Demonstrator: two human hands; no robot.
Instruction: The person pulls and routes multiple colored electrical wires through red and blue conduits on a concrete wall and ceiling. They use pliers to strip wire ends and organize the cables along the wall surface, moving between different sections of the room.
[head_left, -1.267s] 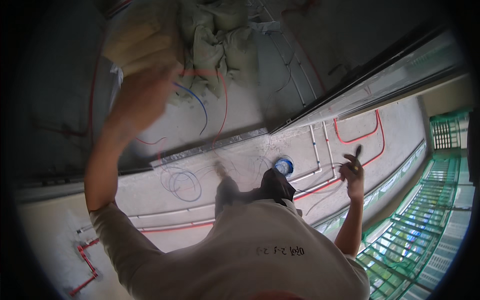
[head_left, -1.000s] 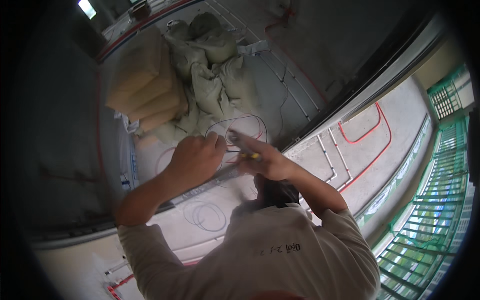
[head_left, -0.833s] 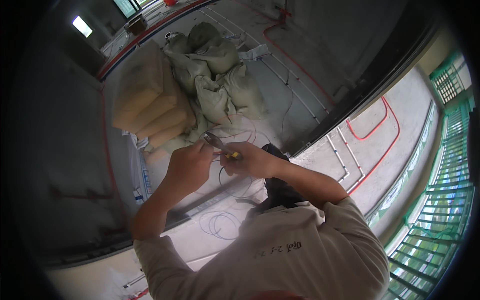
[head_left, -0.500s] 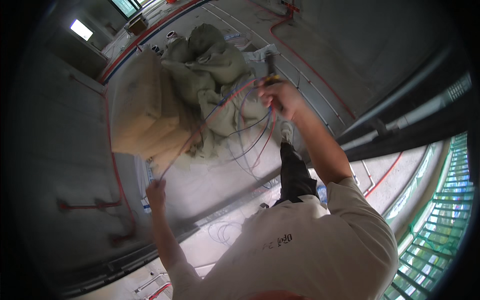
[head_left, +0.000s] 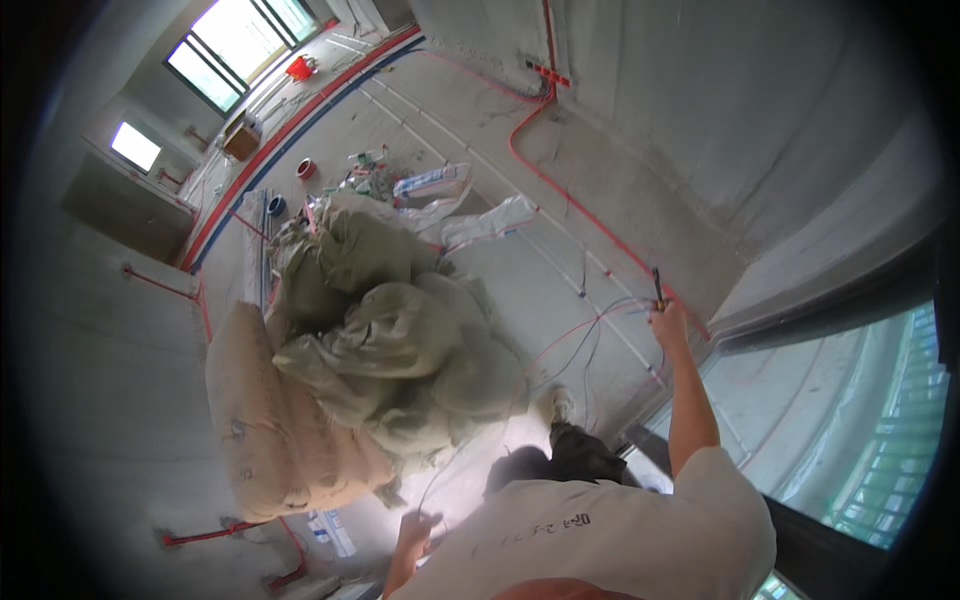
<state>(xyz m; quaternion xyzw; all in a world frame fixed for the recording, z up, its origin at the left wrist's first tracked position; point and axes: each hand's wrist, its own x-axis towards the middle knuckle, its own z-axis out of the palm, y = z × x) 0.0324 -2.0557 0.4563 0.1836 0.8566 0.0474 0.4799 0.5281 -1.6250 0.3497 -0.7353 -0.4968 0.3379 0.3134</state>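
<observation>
Out to the right, my right hand (head_left: 670,322) is closed around a dark-jawed tool that looks like pliers (head_left: 657,283), pointing upward. Thin red and blue wires (head_left: 598,318) run from that hand and droop in loops toward the floor. My left hand (head_left: 417,530), low and near my body, has its fingers pinched on a thin dark wire (head_left: 430,483). This wire leads up toward the sacks, and its far end cannot be made out. Pale glare partly washes out the left fingers.
Stuffed green woven sacks (head_left: 400,340) and brown paper bags (head_left: 270,430) are piled ahead of me. Red pipe (head_left: 585,235) and white conduits (head_left: 480,175) run along the floor. A dark door frame (head_left: 830,310) stands close on my right. My shoe (head_left: 562,403) is beside the sacks.
My right hand has moved outward to the right and lower with the pliers and wires. My left hand has come down closer to my body. The view has turned, showing more of the room ahead.
</observation>
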